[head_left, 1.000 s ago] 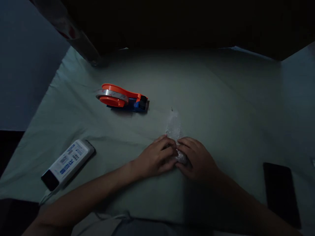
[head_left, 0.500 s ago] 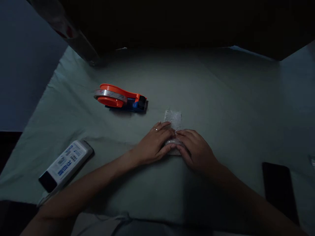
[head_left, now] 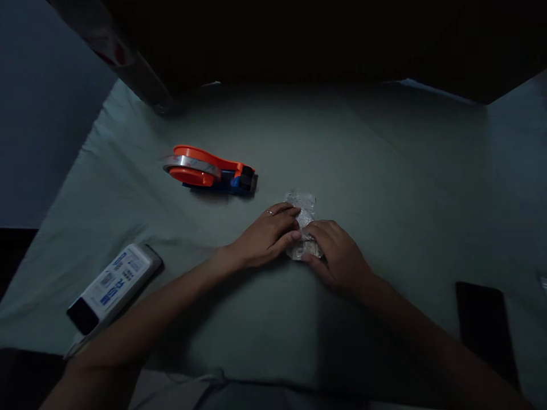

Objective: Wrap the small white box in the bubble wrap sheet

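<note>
A small bundle wrapped in clear bubble wrap (head_left: pixel 304 219) lies on the grey-green cloth (head_left: pixel 367 171) in the middle of the table. My left hand (head_left: pixel 267 236) presses on its left side with fingers curled over it; a ring shows on one finger. On the bundle's right side, my right hand (head_left: pixel 337 256) grips it with bent fingers. Only the far end of the wrap shows past my fingertips.
An orange and blue tape dispenser (head_left: pixel 209 169) lies to the far left of my hands. A white box with blue print (head_left: pixel 113 285) sits near the front left edge. A dark phone (head_left: pixel 482 330) lies at the right. Dark shapes close off the back.
Both hands have moved away from me with the bundle. The long tail of bubble wrap beyond my fingers has shortened as the bundle rolled over it.
</note>
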Available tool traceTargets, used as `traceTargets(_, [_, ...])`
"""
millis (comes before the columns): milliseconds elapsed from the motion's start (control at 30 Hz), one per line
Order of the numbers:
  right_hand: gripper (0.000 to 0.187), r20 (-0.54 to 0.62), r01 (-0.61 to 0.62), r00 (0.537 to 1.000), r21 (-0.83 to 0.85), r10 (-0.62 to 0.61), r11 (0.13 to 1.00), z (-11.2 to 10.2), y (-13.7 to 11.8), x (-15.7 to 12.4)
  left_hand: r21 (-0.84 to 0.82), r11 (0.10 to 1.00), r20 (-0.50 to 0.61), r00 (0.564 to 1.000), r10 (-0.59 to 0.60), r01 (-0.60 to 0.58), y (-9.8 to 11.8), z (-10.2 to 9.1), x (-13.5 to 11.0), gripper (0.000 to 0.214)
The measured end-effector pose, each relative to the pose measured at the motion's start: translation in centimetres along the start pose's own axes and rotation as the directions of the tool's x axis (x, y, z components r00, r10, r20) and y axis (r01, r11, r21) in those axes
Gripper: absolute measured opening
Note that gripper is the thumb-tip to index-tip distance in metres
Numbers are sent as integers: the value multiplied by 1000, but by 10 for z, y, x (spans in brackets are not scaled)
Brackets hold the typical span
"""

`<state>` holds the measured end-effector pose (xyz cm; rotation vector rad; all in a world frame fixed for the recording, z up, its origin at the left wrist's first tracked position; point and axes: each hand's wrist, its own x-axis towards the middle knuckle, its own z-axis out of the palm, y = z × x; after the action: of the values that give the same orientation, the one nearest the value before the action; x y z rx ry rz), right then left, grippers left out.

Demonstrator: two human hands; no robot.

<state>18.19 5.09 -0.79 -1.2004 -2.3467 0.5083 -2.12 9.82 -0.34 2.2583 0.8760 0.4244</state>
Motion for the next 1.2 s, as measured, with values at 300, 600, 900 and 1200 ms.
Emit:
traceTargets(300, [43, 129, -42, 991, -12, 43, 999, -1, 4, -1, 128, 961, -224, 951, -212, 245, -16, -7, 27, 28])
traceTargets(600, [41, 222, -8, 975, 46, -2, 999, -11, -3, -7, 149, 938, -211, 937, -278, 312, -5, 7, 38, 13])
traceTargets(900, [47, 331, -136, 936, 40, 116, 990, -19, -19, -1, 162, 942, -314, 920, -235, 295, -12, 20, 23, 7])
traceTargets(1200, [43, 528, -258, 835, 124, 156, 958, -39, -7, 29, 56, 997, -415, 909, -26, 55, 11, 4, -10, 6])
